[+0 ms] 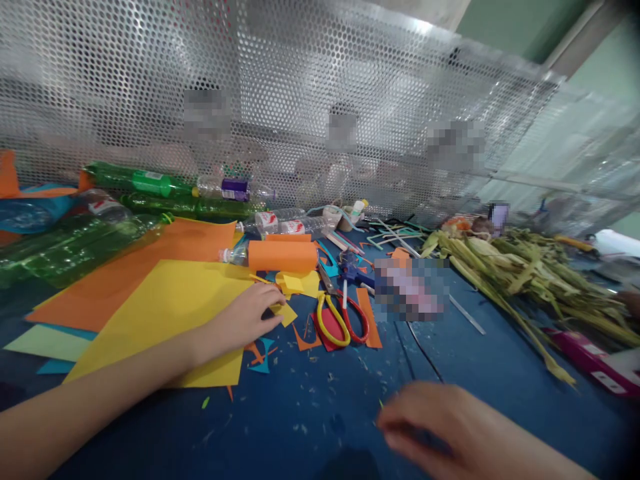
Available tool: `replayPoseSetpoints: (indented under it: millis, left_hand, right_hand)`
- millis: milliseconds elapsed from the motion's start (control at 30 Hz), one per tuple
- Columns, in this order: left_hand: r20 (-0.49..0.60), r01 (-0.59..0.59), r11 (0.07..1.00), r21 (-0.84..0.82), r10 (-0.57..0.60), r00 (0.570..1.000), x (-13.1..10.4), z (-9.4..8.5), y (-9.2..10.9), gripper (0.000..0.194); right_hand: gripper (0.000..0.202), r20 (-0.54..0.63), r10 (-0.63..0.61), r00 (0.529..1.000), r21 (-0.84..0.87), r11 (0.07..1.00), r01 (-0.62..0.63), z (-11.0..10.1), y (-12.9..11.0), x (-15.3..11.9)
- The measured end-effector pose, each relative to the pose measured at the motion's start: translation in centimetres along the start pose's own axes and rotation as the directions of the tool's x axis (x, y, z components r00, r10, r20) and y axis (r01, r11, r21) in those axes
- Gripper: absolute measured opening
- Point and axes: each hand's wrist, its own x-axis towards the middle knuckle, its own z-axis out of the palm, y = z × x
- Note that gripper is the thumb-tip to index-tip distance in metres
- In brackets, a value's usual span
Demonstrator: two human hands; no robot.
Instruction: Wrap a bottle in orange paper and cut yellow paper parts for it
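Observation:
My left hand [245,313] rests over a sheet of yellow paper [175,313], its thumb and fingers apart beside a small yellow paper scrap [287,313]. More yellow scraps [300,283] lie just beyond its fingertips. Above them is a plastic bottle wrapped in orange paper [283,256], lying on its side. To the right of this hand are scissors [334,320] with one yellow and one red handle loop. Low on the right, my right hand [435,427] hovers blurred above the blue table, fingers curled toward the thumb. Whatever its fingertips may pinch is too small to make out.
Green bottles [80,247] and clear bottles [285,222] line the back left against a perforated metal screen [300,87]. A blue glue gun [356,275] lies past the scissors, partly blurred out. Dry corn husks [530,280] and a magenta box [595,360] occupy the right.

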Motion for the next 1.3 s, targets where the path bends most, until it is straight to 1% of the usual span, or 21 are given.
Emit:
replayPoseSetpoints:
  millis: [67, 100, 133, 167, 233, 267, 333, 400, 467, 600, 667, 767, 867, 967, 1067, 1133, 1200, 1300]
  left_hand:
    - [-0.018, 0.038, 0.998, -0.058, -0.039, 0.999, 0.1, 0.0, -0.3, 0.015]
    - [-0.036, 0.053, 0.995, -0.084, -0.057, 0.998, 0.1, -0.1, -0.4, 0.015]
    - [-0.058, 0.067, 0.992, -0.104, -0.074, 0.996, 0.2, -0.1, -0.5, 0.014]
    - [-0.080, 0.077, 0.990, -0.115, -0.086, 0.993, 0.2, -0.1, -0.5, 0.012]
    - [-0.121, 0.087, 0.991, -0.104, -0.099, 0.988, 0.3, -0.3, -0.5, 0.009]
    - [-0.139, 0.085, 0.993, -0.086, -0.097, 0.986, 0.2, -0.3, -0.6, 0.009]
    - [-0.156, 0.055, 0.997, -0.052, -0.063, 0.986, 0.1, -0.4, -0.6, 0.014]
    - [-0.146, -0.001, 1.000, -0.029, -0.003, 0.989, -0.1, -0.4, -0.6, 0.022]
    - [-0.121, -0.049, 0.999, -0.015, 0.047, 0.992, -0.3, -0.3, -0.5, 0.023]
    - [-0.106, -0.063, 0.998, -0.008, 0.062, 0.992, -0.5, -0.3, -0.2, 0.015]
    - [-0.098, -0.063, 0.998, -0.016, 0.061, 0.993, -0.5, -0.3, -0.1, 0.013]
    - [-0.074, -0.081, 0.996, -0.036, 0.078, 0.994, -0.6, -0.4, -0.2, 0.011]
    - [-0.046, -0.117, 0.992, -0.055, 0.115, 0.992, -0.7, -0.6, -0.4, 0.014]
    - [-0.045, -0.149, 0.987, -0.056, 0.146, 0.988, -1.0, -0.7, -0.1, 0.017]
    - [-0.021, -0.174, 0.984, -0.038, 0.173, 0.985, -1.1, -0.7, 0.5, 0.017]
    - [0.018, -0.192, 0.981, -0.031, 0.193, 0.981, -1.1, -0.7, 0.8, 0.018]
    - [0.046, -0.205, 0.978, -0.035, 0.206, 0.977, -1.0, -0.6, 0.8, 0.018]
    - [0.043, -0.184, 0.982, -0.054, 0.186, 0.982, -0.9, -0.5, 0.8, 0.017]
  right_hand:
    - [0.016, -0.037, -0.008, 0.999, -0.017, 1.000, 0.008, -3.4, -2.8, 5.9]
    - [0.014, -0.090, -0.038, 0.995, -0.020, 0.999, 0.036, -4.4, -3.8, 8.5]
    - [0.013, -0.122, -0.037, 0.992, -0.038, 0.999, 0.033, -5.0, -4.4, 10.8]
    - [0.012, -0.170, -0.044, 0.984, -0.082, 0.996, 0.031, -5.0, -4.6, 12.8]
    - [0.008, -0.225, -0.090, 0.970, -0.170, 0.984, 0.052, -4.1, -4.1, 15.6]
    - [0.008, -0.239, -0.123, 0.963, -0.192, 0.978, 0.077, -3.3, -3.6, 16.6]
    - [0.006, -0.216, -0.190, 0.958, -0.205, 0.968, 0.146, -1.6, -2.8, 17.8]
    - [0.018, -0.213, -0.271, 0.939, -0.234, 0.947, 0.220, -0.2, -2.3, 18.2]
    - [0.023, -0.229, -0.292, 0.928, -0.284, 0.932, 0.223, 0.6, -2.4, 18.2]
    - [0.009, -0.226, -0.314, 0.922, -0.382, 0.899, 0.213, 1.1, -2.7, 17.6]
    - [0.013, -0.223, -0.334, 0.916, -0.401, 0.888, 0.226, 1.2, -2.7, 17.2]
    - [0.015, -0.262, -0.334, 0.905, -0.350, 0.907, 0.233, 1.2, -2.5, 16.9]
    - [0.013, -0.320, -0.287, 0.903, -0.235, 0.947, 0.218, 1.1, -2.5, 16.9]
    - [0.011, -0.339, -0.269, 0.902, -0.157, 0.961, 0.227, 1.0, -2.8, 16.9]
    - [0.003, -0.341, -0.272, 0.900, -0.124, 0.962, 0.244, 1.0, -3.2, 16.7]
    - [0.007, -0.325, -0.274, 0.905, -0.118, 0.961, 0.249, 1.1, -3.3, 16.6]
    - [0.003, -0.304, -0.280, 0.911, -0.122, 0.959, 0.254, 1.3, -3.2, 16.6]
    - [0.008, -0.290, -0.281, 0.915, -0.108, 0.959, 0.261, 1.6, -2.8, 16.7]
